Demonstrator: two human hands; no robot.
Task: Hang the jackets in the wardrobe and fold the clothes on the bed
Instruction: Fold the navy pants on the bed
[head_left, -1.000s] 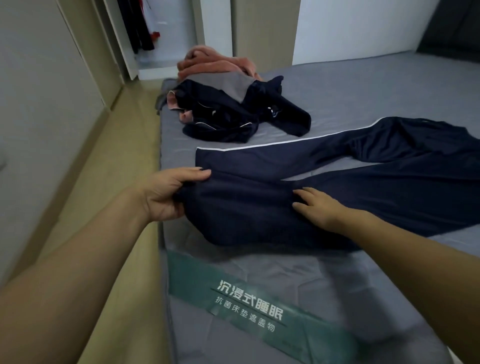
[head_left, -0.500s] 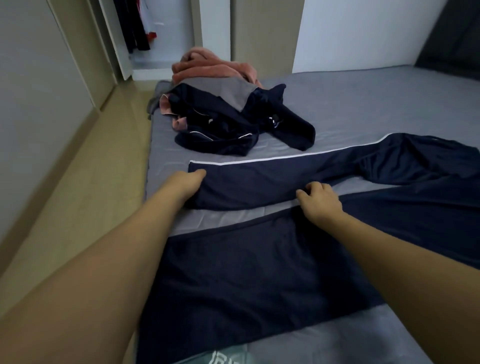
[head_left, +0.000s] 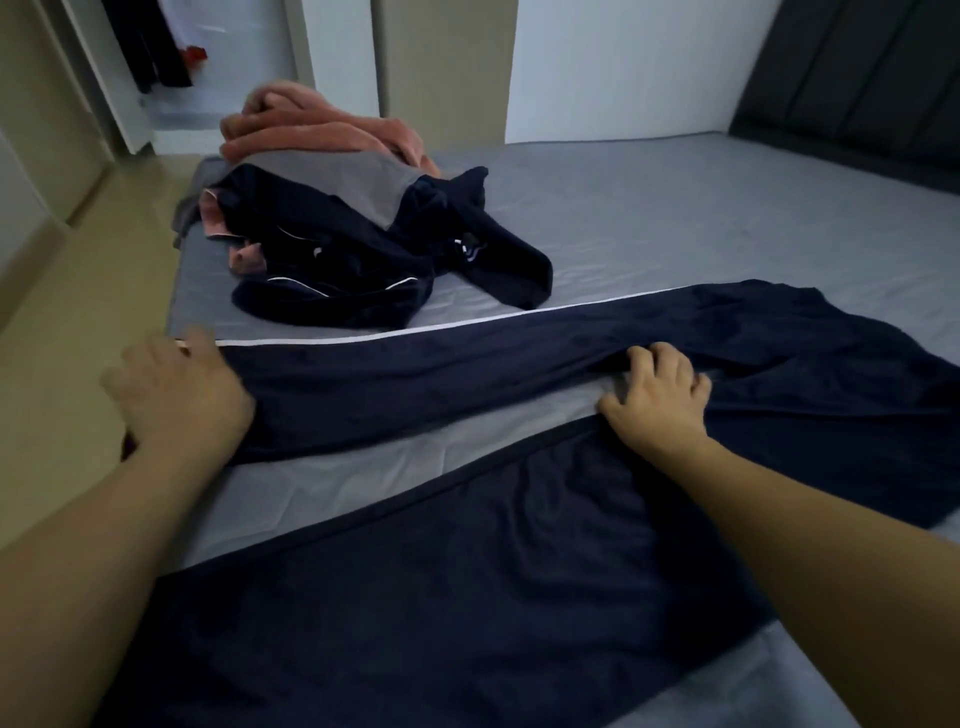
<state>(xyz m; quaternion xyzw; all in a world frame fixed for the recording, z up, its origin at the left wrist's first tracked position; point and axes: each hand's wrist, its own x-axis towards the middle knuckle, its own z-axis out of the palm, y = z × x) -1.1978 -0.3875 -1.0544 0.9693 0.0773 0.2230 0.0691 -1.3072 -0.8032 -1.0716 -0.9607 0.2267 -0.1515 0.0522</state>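
While two hands touch one trousers, one pile waits.

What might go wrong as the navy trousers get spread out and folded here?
1. The left hand works the far leg's cuff at the mattress edge; the navy trousers might slide to the floor.
2. The right hand bunches fabric at the crotch, which may leave creases.
3. The unfolded pile lies close beside the far leg and could snag it.

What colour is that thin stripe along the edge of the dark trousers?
White, running along the navy trousers' far edge as a stripe; the head view shows it.
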